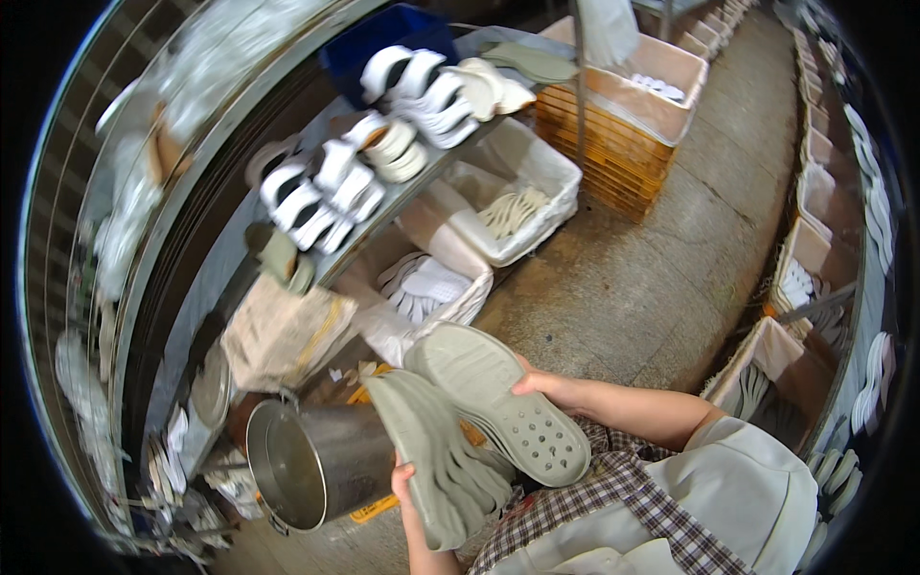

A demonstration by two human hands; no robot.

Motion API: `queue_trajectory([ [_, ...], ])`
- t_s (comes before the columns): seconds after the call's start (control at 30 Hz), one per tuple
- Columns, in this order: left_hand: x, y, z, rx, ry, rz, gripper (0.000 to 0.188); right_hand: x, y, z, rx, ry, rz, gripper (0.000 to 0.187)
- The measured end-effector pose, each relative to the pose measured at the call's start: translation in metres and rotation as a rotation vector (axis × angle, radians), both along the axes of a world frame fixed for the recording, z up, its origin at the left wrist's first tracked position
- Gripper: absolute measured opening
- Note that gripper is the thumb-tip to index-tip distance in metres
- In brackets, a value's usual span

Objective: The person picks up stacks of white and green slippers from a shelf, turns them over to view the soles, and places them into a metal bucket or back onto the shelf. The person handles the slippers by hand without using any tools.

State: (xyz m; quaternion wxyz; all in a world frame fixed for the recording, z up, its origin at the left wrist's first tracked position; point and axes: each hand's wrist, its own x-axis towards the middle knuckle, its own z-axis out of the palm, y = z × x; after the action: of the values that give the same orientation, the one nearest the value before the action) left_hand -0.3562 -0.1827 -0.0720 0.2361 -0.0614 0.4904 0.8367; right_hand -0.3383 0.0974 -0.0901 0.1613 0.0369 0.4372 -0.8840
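My left hand (406, 479) grips a fanned stack of pale grey-green shoe insoles (431, 450) from below, close to my lap. My right hand (541, 385) holds one grey-green insole (498, 402) with small holes near its heel end, thumb side on its right edge, lying partly over the stack. A plaid apron and pale sleeve show at the lower right.
A metal pot (307, 465) lies on its side just left of the stack. A brown sack (283, 335) sits behind it. A grey shelf (436, 163) carries several white soles. White bins (537, 182) of soles and an orange crate (599, 144) stand on the concrete floor.
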Motion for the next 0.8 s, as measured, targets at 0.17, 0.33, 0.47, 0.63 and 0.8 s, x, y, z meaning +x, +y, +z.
queue_trajectory([
  [0.17, -0.040, 0.105, -0.031, -0.137, -0.018, -0.271, 0.090, 0.018, 0.098, -0.056, -0.141, -0.145, 0.026, 0.084],
  [0.33, -0.092, 0.169, -0.073, -0.260, 0.049, -0.563, 0.086, 0.030, 0.151, -0.087, -0.539, -0.429, -0.290, 0.048],
  [0.47, -0.133, 0.257, -0.111, -0.340, 0.018, -0.679, 0.083, 0.051, 0.198, -0.103, -0.520, -0.412, -0.541, 0.047],
  [0.63, -0.179, 0.351, -0.141, -0.392, 0.014, -0.688, 0.078, 0.049, 0.251, -0.118, -0.815, -0.195, -0.547, 0.058],
  [0.8, -0.246, 0.432, -0.151, -0.375, 0.052, -0.720, 0.074, 0.009, 0.265, -0.114, -0.724, -0.442, -0.668, 0.063],
])
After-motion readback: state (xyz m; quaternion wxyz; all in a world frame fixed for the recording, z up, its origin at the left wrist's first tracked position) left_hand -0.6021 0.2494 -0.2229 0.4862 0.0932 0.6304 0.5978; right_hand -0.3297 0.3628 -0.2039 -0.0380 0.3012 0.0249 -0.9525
